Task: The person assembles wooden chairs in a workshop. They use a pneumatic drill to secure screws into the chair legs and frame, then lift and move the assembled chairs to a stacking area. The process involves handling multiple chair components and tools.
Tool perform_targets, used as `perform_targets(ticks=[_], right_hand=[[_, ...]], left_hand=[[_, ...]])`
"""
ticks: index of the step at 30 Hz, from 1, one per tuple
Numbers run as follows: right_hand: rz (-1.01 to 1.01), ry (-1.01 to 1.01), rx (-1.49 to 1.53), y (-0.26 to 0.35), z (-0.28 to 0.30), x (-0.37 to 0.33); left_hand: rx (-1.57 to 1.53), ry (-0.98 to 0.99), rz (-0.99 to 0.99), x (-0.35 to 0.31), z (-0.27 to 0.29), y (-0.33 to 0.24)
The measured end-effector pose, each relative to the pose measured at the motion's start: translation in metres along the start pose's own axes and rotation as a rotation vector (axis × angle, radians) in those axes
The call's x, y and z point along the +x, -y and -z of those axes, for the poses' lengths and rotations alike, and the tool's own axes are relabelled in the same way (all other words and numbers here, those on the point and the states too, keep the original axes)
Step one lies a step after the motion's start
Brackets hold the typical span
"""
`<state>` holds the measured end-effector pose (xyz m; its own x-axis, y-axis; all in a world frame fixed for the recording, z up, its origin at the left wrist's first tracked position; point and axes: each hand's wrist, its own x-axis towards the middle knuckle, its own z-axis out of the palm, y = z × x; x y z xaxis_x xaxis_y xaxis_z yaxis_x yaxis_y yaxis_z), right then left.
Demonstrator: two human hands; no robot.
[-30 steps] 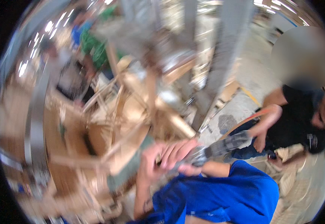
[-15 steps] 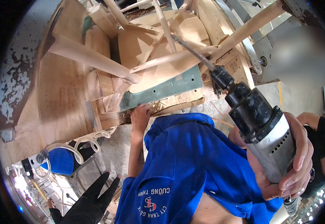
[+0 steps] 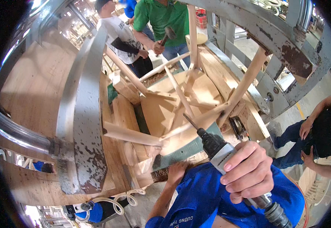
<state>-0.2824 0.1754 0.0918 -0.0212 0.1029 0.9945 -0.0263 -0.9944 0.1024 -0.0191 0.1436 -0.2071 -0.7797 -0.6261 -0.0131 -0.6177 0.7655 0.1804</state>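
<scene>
Drill (image 3: 223,155), likely heavy, rigid and best held around its middle, sits gripped in the person's right hand (image 3: 248,171), pointing toward an upturned wooden chair (image 3: 207,88), while the left hand (image 3: 177,171) lies near a green pad (image 3: 175,157), its grasp impossible to tell.

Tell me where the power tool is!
In the head view, the power tool is right of centre, held in the right hand, its bit angled toward the upside-down wooden chair.
</scene>
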Motion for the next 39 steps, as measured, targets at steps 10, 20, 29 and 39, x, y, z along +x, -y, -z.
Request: perform_targets(ticks=[10,20,29,39], right_hand=[[0.003,-0.120,-0.019,-0.019,0.003,-0.006],[-0.140,-0.236,0.093,-0.016,-0.004,-0.030],[-0.392,-0.404,0.166,0.006,-0.005,-0.029],[-0.402,-0.389,0.100,0.005,-0.001,-0.041]], left_hand=[[-0.258,0.019,0.100,-0.013,-0.010,0.028],[-1.544,-0.272,0.740,-0.007,0.030,-0.002],[-2.091,-0.472,0.512,0.066,0.110,-0.040],[-2.472,-0.569,0.394,0.092,0.124,-0.040]])
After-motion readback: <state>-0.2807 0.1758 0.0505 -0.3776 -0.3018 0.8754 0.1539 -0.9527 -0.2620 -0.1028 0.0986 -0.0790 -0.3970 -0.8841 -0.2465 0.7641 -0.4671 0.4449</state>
